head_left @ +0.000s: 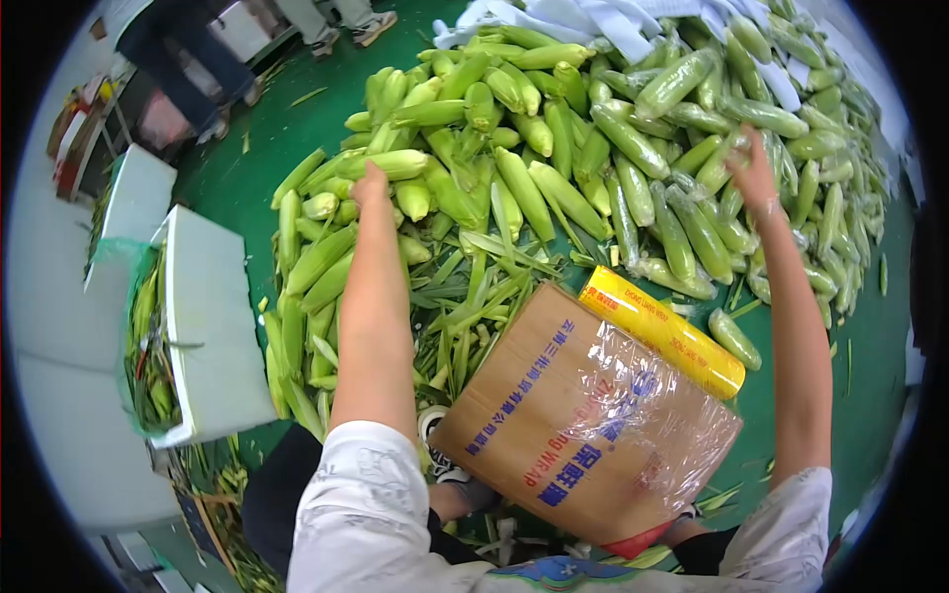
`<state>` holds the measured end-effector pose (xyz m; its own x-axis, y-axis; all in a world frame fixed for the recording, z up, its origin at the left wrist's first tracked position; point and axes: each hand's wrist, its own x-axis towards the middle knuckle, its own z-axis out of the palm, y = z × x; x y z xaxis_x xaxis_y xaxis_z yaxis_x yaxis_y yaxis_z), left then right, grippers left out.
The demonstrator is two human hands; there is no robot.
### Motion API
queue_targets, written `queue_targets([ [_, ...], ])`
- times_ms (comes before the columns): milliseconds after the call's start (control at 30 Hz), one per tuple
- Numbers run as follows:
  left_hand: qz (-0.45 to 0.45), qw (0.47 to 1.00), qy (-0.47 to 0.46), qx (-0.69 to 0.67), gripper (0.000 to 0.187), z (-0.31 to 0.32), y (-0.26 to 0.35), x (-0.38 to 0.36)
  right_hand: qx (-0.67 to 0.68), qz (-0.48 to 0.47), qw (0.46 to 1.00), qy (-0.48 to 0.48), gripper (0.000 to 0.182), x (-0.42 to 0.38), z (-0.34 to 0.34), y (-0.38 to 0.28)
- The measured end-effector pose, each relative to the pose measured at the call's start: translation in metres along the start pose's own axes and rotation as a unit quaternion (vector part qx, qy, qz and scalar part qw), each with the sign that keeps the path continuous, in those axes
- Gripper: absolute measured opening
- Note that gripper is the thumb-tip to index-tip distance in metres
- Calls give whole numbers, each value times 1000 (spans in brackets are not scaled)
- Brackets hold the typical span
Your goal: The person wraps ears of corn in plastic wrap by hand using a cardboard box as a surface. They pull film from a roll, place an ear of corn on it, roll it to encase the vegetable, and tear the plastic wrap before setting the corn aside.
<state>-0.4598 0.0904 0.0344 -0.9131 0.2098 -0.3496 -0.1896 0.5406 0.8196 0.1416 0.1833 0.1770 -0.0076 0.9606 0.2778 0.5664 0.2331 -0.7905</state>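
Note:
My left hand (370,184) is at the unwrapped green corn on the left of the heap, its fingers closed on the near end of a corn ear (395,164). Over the wrapped corn (692,232) on the right, my right hand (753,173) is reached out, its fingers blurred and apart, with nothing clearly in them. Between my arms lies a cardboard box (583,415) with clear film across its top. A yellow roll box (664,331) rests along the far edge of the cardboard box. One wrapped ear (734,339) lies beside the roll box.
White foam boxes (213,326) stand at the left, one holding husks in a green bag (148,346). Loose husks (465,306) lie before the heap. White cloth (593,25) covers the heap's back. Two people's legs (178,59) show at the upper left on the green floor (287,109).

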Motion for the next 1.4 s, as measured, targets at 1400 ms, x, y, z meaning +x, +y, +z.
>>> queue_targets([
  [1400,605,546,-419,399,27,-182,-138,-422,-204,8,970,-133,52,-411,-94,-40],
])
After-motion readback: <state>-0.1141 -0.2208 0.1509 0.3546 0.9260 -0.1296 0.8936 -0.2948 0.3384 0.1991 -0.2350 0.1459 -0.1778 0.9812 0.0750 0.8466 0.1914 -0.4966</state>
